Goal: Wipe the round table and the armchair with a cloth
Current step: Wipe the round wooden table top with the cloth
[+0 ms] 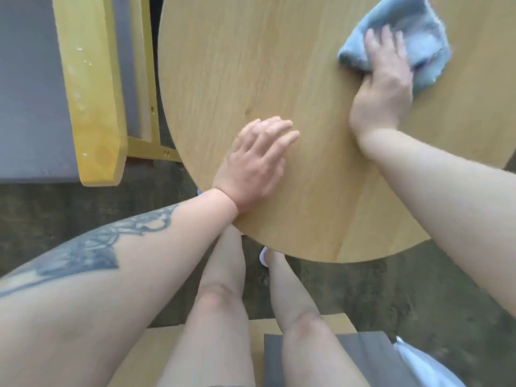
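A round light-wood table [251, 65] fills the upper middle of the head view. My right hand [384, 76] presses a crumpled blue-grey cloth [418, 18] flat against the tabletop at the far right; the fingers lie spread over it. My left hand [257, 163] rests flat on the near left part of the tabletop, fingers straight, holding nothing. The armchair [89, 88] stands to the left of the table, with a yellow wooden armrest and a grey cushion [28, 93] beside it.
My bare legs [223, 303] show below the table's near edge, over a dark floor [391, 289]. Under my knees lies a wooden seat edge with a grey cushion [363, 353]. A narrow gap separates the armchair frame from the table.
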Demonstrator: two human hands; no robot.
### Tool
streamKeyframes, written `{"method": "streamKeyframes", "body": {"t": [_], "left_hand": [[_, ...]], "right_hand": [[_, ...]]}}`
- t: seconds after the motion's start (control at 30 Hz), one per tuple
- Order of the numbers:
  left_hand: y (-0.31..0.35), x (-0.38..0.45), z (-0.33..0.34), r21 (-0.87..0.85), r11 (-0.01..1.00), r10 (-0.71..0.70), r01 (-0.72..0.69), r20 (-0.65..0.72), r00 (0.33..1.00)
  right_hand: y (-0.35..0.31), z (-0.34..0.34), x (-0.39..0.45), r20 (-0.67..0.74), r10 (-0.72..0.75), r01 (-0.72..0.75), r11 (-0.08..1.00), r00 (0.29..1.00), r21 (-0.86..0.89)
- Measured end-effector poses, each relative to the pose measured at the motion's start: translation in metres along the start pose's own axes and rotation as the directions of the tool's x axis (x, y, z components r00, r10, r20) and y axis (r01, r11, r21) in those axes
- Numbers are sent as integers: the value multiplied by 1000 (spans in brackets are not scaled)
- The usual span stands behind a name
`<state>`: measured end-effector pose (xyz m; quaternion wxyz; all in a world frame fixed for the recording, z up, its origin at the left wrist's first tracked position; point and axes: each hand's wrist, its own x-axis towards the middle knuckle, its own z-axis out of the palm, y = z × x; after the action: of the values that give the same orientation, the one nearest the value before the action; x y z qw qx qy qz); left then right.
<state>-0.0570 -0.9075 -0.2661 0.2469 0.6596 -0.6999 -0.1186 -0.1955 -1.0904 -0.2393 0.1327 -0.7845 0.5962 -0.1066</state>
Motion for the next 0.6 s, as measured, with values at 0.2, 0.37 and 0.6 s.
{"method": "streamKeyframes", "body": {"t": [0.2, 0.37, 0.6], "left_hand": [[-9, 16, -20, -295, 825, -537, 481, -145, 831], [-22, 19, -32, -207, 861, -418, 465, 236, 877], [-14, 30, -27, -36, 851, -485, 524, 325, 812]], "right_hand": [[-23, 10, -170, 232, -799, 733, 601, 555, 317], [15, -33, -91, -29, -448, 440, 862, 894, 252], [-3, 14, -179, 83, -251, 232, 955, 965, 187]]}}
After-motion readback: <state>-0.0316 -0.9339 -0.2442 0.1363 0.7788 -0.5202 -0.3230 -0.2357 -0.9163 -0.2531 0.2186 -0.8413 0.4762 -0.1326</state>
